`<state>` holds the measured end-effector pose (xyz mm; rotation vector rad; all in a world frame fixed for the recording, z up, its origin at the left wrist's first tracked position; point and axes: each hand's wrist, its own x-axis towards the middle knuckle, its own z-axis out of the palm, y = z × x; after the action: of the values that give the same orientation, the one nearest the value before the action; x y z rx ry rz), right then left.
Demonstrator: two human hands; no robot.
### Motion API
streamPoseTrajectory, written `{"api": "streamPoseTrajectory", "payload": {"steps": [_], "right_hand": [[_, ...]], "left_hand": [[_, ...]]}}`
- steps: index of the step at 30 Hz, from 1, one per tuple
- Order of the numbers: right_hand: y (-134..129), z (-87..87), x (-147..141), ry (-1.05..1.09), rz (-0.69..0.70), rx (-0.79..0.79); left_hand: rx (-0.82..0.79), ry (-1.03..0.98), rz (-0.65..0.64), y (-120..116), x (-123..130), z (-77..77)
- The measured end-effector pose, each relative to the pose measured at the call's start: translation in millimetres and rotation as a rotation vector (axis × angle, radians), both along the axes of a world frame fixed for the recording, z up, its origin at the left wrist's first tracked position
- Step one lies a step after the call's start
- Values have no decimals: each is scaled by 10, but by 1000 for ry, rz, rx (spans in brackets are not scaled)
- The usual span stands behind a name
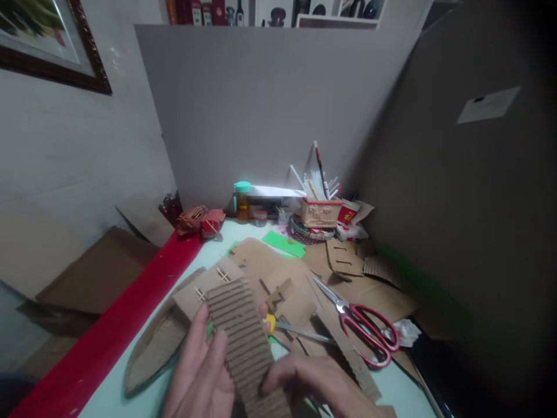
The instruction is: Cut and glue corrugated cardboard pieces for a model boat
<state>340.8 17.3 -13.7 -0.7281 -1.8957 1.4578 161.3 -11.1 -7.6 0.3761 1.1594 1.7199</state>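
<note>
A corrugated cardboard strip (243,337) with ridges across its face is held tilted in front of me. My left hand (202,371) grips its left side, thumb in front and fingertips showing past the right edge. Against the lower right part of the strip presses my right hand (317,380), fingers bent; some of them are hidden. Just beyond the strip lies a tool with a yellow end (270,323) and a thin metal shaft; its kind is unclear. Behind the strip's top sits a cardboard piece (187,296) with small crossed sticks on it.
Red-handled scissors (369,334) lie to the right on scattered cardboard (387,299). A boat-shaped cardboard piece (150,354) is at left. Farther back stand a pen holder (321,213), a teal-capped bottle (242,203) and a green sheet (285,244). Grey panels (270,104) rise behind.
</note>
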Motion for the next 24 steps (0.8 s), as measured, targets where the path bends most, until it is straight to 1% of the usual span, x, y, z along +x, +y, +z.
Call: {"api": "streamPoseTrajectory", "payload": {"steps": [2, 3, 4, 7, 9, 12, 14, 16, 18, 20, 22, 24], "right_hand": [[-27, 52, -24, 40, -66, -83], [-56, 105, -40, 36, -103, -138], [-89, 167, -57, 15, -156, -153], [-165, 311, -118, -91, -279, -73], [-168, 309, -167, -130, -281, 11], [-129, 201, -229, -66, -243, 140], [-114, 143, -235, -33, -250, 186], [-123, 146, -204, -68, -284, 194], [-152, 205, -149, -141, -310, 182], [-183, 279, -91, -196, -313, 180], [-202, 322, -46, -209, -292, 199], [-206, 312, -23, -203, -278, 223]], "left_hand": [[29, 14, -10, -13, 2, -31], [41, 8, -15, -17, 1, -36], [47, -6, -14, -17, -1, -35], [44, -83, 3, -7, -13, -39], [52, -127, -28, 1, -23, -81], [70, -142, -70, 3, -38, -176], [96, -124, -101, 5, -33, -183], [114, -112, -149, 9, -5, -99], [71, -74, -162, 11, 37, 45], [60, 23, -116, 6, 67, 174], [30, 97, -81, -9, 68, 230], [-8, 150, -74, -28, 45, 211]]}}
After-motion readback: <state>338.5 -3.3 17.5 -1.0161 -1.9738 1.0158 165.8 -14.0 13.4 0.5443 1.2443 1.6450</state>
